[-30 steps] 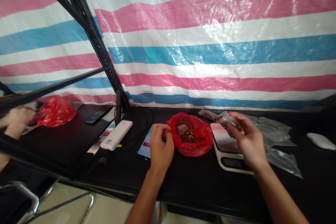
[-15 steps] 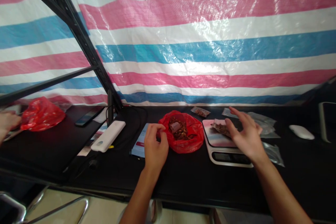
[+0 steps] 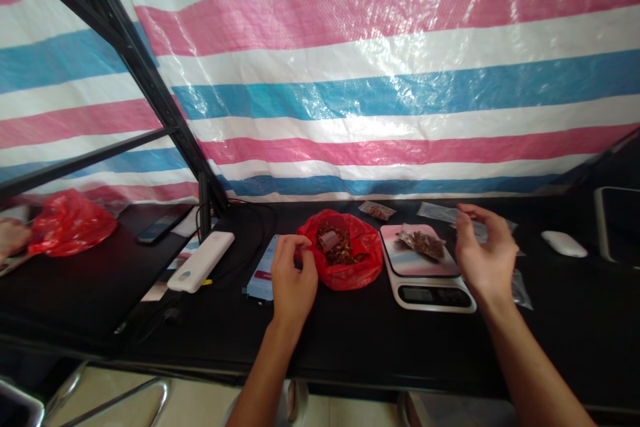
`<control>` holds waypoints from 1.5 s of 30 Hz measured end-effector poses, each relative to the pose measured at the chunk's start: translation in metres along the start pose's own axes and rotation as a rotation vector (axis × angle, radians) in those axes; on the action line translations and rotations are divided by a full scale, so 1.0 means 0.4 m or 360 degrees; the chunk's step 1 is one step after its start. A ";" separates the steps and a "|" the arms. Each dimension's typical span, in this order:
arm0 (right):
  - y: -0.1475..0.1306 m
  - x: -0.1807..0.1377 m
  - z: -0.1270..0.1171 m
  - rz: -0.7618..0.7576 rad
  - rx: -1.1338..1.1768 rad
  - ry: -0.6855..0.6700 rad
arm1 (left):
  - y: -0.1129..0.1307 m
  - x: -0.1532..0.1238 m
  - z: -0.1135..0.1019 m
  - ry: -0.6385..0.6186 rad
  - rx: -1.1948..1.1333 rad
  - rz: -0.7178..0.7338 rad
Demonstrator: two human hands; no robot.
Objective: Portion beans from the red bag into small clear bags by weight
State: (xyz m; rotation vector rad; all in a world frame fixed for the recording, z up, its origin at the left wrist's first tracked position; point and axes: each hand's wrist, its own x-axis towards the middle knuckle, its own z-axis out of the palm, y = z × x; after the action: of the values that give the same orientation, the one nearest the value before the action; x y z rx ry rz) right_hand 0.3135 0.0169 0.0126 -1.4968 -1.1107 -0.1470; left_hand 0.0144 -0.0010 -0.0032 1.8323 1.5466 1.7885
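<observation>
My left hand is loosely curled, a gap between thumb and fingers, with nothing visible in it. It hovers between a lit phone and an open red plastic bag. Inside that bag lie brown dried pieces and a small clear scoop-like piece. On the white kitchen scale rests a clear packet of brown dried pieces. To the right of the scale is my right hand, its fingers bent and apart, partly covering clear plastic bags. Nothing shows in its grasp.
Another small filled packet lies behind the red bag. A white power bank and cables are to the left, a white mouse to the right. At far left, another person's hand is beside a second red bag.
My right hand has moved right, away from the packet, which now lies uncovered on the scale. My left hand has barely moved. The view has shifted slightly.
</observation>
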 end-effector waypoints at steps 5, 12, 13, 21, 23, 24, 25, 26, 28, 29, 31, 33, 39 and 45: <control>0.010 0.001 0.004 -0.0082 -0.0033 -0.0105 | -0.001 -0.001 0.004 0.0007 -0.0011 0.0023; 0.033 -0.002 0.008 -0.0272 -0.0226 -0.0472 | 0.000 -0.001 0.007 0.0014 0.0000 0.0027; 0.037 -0.002 0.008 -0.0276 -0.0245 -0.0505 | 0.000 -0.001 0.007 0.0015 0.0001 0.0026; 0.064 -0.015 0.014 -0.0377 -0.0358 -0.0784 | 0.002 0.000 0.005 0.0022 -0.0002 0.0007; 0.075 -0.020 0.017 -0.0457 -0.0416 -0.0864 | 0.002 0.000 0.005 0.0018 -0.0001 0.0007; 0.081 -0.020 0.018 -0.0484 -0.0438 -0.0877 | 0.002 0.000 0.005 0.0018 -0.0001 0.0010; 0.085 -0.020 0.020 -0.0499 -0.0441 -0.0874 | 0.002 0.000 0.005 0.0019 -0.0003 0.0012; 0.088 -0.018 0.022 -0.0500 -0.0412 -0.0864 | 0.002 0.000 0.006 0.0022 -0.0005 0.0015; 0.084 -0.013 0.023 -0.0485 -0.0243 -0.0859 | 0.003 0.000 0.006 0.0026 -0.0010 0.0017; 0.077 -0.011 0.023 -0.0485 -0.0122 -0.0852 | 0.003 0.000 0.006 0.0028 -0.0010 0.0018; 0.049 -0.011 0.023 -0.0502 0.0107 -0.0796 | 0.003 -0.001 0.007 0.0030 -0.0008 0.0017; 0.006 -0.018 0.024 -0.0542 0.0245 -0.0697 | 0.002 -0.002 0.008 0.0026 -0.0006 0.0016; -0.121 -0.074 0.050 -0.0811 0.0234 -0.0712 | -0.002 -0.003 0.014 0.0011 -0.0024 0.0002; -0.152 -0.106 0.087 -0.0957 0.0171 -0.0838 | 0.001 -0.001 0.020 0.0004 -0.0052 -0.0016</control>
State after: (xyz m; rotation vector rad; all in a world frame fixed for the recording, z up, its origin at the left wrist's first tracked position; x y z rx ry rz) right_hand 0.2317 0.0126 0.0180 -1.0876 -1.9466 -0.1043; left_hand 0.0212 0.0025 -0.0053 1.8051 1.5156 1.8018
